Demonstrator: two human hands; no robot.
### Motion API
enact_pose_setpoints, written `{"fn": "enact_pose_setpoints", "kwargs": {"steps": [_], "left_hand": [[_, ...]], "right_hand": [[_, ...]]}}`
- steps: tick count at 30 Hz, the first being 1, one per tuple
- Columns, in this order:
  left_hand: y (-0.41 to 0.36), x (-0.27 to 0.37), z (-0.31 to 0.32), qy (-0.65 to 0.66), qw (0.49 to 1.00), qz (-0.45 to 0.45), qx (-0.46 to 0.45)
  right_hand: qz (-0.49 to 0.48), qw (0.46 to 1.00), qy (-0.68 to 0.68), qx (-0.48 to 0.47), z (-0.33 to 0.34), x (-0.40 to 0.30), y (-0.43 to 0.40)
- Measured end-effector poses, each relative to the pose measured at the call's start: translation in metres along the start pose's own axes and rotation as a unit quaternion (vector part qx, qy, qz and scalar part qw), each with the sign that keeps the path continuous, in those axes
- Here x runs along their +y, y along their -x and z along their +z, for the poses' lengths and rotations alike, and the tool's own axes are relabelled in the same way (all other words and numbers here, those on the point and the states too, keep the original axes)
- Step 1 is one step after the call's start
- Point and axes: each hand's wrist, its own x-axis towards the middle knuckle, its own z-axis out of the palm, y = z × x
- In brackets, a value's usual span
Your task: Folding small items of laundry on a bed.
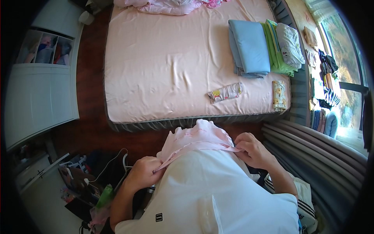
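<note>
A light pink garment (195,137) is stretched across the front of my white shirt, its lower part hanging down towards the floor by the bed. My left hand (146,171) grips one end of its edge. At the other end, my right hand (252,150) pinches the edge between thumb and fingers. Beyond them, on the pale pink bed sheet (152,73), lie a rolled patterned cloth (226,92) and a folded yellowish patterned cloth (279,95) near the right corner.
Folded blue bedding (251,46), green bedding (276,49) and a white bundle (289,44) lie at the bed's right side. Folded clothes line the windowsill. Pink bedding (172,5) lies at the far end. A white cabinet (41,93) stands left, gathered curtains (315,146) hang right.
</note>
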Motion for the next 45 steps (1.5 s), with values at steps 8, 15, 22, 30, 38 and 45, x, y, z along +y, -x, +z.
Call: {"fn": "enact_pose_setpoints", "kwargs": {"steps": [8,15,22,30,38,45], "left_hand": [[-0.026,-0.040,0.004,0.347,0.921,-0.137,0.108],[-0.079,-0.055,0.007,0.468,0.847,-0.196,0.159],[-0.117,-0.034,0.015,0.459,0.865,-0.159,0.130],[-0.146,-0.024,0.020,0.454,0.874,-0.150,0.087],[-0.152,-0.015,0.030,0.506,0.846,-0.160,0.055],[-0.149,-0.009,0.038,0.519,0.837,-0.164,0.052]], "right_hand": [[0.171,0.876,-0.431,0.134,0.014,0.036,-0.040],[0.183,0.748,-0.595,0.230,0.009,0.039,-0.100],[0.164,0.803,-0.518,0.244,0.023,0.016,-0.142],[0.080,0.931,-0.272,0.229,0.045,-0.005,-0.170],[0.048,0.945,-0.222,0.235,0.052,-0.013,-0.172],[0.049,0.955,-0.201,0.212,0.057,-0.017,-0.167]]}}
